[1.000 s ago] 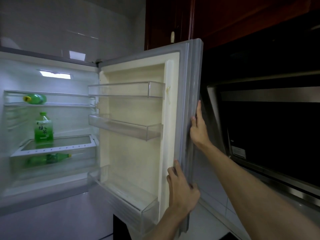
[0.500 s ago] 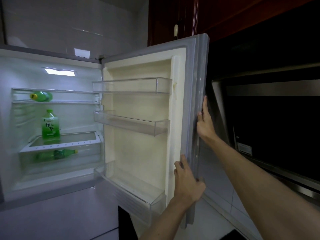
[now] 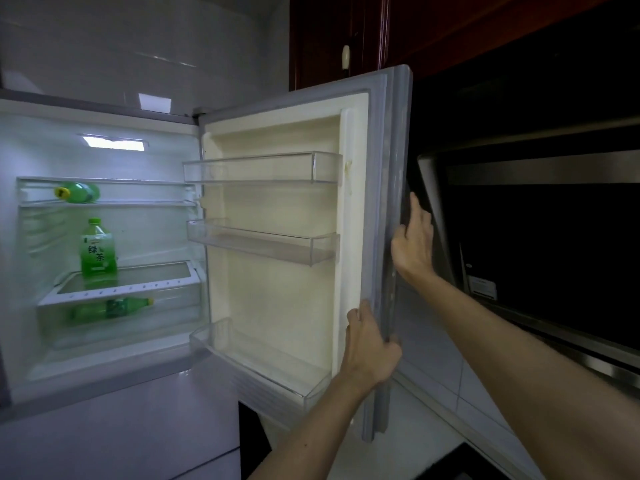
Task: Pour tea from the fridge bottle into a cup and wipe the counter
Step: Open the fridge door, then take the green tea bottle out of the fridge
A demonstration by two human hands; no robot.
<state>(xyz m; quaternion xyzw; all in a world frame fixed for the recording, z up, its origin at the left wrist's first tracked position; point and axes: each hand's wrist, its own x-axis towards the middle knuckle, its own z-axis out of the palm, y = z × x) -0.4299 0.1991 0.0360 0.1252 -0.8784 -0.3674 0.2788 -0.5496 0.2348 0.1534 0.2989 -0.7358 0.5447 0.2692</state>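
Observation:
The fridge door [image 3: 388, 202] stands wide open. My left hand [image 3: 370, 348] grips the door's free edge low down, fingers wrapped around it. My right hand [image 3: 414, 242] rests higher up on the outer side of that edge, fingers extended. Inside the lit fridge, a green tea bottle [image 3: 97, 251] stands upright on the glass shelf [image 3: 152, 275]. A second green bottle [image 3: 78, 192] lies on its side on the top shelf. A third green bottle [image 3: 110, 308] lies in the drawer below.
Three clear door racks [image 3: 263, 168] hold nothing. A dark steel range hood [image 3: 540, 237] juts out right behind the door. Dark red cabinets [image 3: 332, 39] hang above. A white tiled wall and counter [image 3: 433, 393] lie below the hood.
The door has swung a little further open to the right, with both hands staying on its edge. My view has shifted, so the fridge interior sits further right in the frame.

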